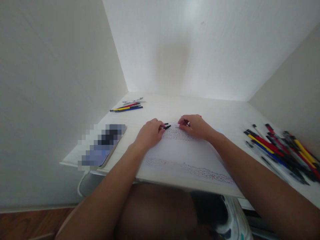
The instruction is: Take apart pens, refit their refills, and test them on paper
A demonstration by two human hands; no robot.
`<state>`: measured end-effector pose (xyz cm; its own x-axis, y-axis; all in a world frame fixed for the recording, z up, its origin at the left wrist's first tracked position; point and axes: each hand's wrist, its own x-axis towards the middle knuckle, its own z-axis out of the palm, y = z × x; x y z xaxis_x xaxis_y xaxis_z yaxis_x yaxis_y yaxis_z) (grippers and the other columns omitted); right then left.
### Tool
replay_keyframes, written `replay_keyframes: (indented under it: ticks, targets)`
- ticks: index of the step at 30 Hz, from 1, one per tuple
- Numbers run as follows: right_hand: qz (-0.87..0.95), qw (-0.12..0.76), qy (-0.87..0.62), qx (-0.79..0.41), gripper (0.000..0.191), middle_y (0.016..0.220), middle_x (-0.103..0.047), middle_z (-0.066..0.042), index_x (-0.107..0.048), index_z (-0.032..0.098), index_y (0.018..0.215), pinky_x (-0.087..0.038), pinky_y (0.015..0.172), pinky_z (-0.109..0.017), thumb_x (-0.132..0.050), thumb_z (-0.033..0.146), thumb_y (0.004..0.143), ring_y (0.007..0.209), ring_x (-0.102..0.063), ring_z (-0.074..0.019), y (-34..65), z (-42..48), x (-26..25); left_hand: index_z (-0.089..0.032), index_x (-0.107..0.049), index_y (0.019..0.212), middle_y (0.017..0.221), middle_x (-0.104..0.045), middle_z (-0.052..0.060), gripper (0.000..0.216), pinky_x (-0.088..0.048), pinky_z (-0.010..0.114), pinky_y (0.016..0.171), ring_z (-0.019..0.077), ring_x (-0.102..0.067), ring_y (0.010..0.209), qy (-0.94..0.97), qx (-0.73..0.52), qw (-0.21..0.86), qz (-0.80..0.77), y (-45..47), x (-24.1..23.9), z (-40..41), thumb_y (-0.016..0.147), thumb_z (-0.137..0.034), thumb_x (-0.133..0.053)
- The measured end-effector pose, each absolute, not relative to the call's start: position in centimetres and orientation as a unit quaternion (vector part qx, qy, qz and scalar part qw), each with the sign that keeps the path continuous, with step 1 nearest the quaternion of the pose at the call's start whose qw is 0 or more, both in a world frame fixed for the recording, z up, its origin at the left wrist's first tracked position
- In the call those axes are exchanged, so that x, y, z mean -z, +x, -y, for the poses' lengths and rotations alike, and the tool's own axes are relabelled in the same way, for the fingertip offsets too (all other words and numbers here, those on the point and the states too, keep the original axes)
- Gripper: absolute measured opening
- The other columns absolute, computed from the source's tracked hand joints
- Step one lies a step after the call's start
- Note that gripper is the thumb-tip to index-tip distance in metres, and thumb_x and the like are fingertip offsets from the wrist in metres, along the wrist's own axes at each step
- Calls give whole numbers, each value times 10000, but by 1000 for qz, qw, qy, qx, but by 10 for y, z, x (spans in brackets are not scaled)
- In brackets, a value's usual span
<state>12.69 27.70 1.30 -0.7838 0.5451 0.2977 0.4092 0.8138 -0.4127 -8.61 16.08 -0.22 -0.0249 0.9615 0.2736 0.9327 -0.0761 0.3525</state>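
Note:
A sheet of paper [180, 151] covered in rows of small handwriting lies on the white desk in front of me. My left hand [151, 132] rests at its upper left, thumb and fingers pinched on a short black piece [167, 127] that looks like a pen cap. A second dark tip pokes out just above it. At the paper's upper right, my right hand [192, 125] is closed around a thin pen [188, 124], mostly covered by the fingers. A small red bit shows behind that hand's knuckles.
Several pens [127, 107] lie in a small group at the back left. A larger spread of pens [282, 153] covers the desk's right side. A phone [113, 141], partly pixelated, lies at the left edge. White panels [180, 50] enclose the desk [212, 106].

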Motion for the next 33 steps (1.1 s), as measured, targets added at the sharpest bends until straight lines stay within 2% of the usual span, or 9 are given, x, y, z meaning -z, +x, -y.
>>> replay_keyframes:
  ticks: [6, 11, 27, 33]
  targets:
    - [939, 177, -250, -156, 173, 878, -707, -70, -712, 177, 900, -433, 716, -331, -555, 112, 872, 749, -607, -197, 126, -273, -17, -170, -705, 963, 1006, -643, 91, 184, -495, 357, 823, 218, -610, 912, 701, -240, 35, -670, -80, -2, -154, 937, -196, -525]
    - [940, 185, -230, -170, 150, 909, -709, -74, -695, 183, 922, -451, 718, -343, -552, 148, 892, 776, -610, -207, 121, -267, -19, -165, -691, 949, 976, -642, 86, 195, -490, 341, 798, 203, -601, 867, 703, -267, 29, -659, -81, 1, -154, 958, -198, -499]
    - [945, 196, -221, -142, 174, 892, -716, -74, -700, 178, 903, -464, 720, -350, -541, 115, 872, 752, -617, -202, 121, -260, -25, -155, -699, 927, 946, -647, 86, 216, -490, 348, 832, 195, -598, 866, 716, -294, 44, -632, -83, 1, -157, 959, -169, -485]
    - [944, 197, -211, -161, 169, 861, -713, -59, -708, 196, 878, -456, 692, -344, -544, 154, 876, 739, -617, -198, 118, -255, -27, -158, -697, 954, 979, -651, 84, 198, -488, 362, 859, 202, -604, 900, 717, -305, 57, -624, -81, -1, -154, 926, -127, -504]
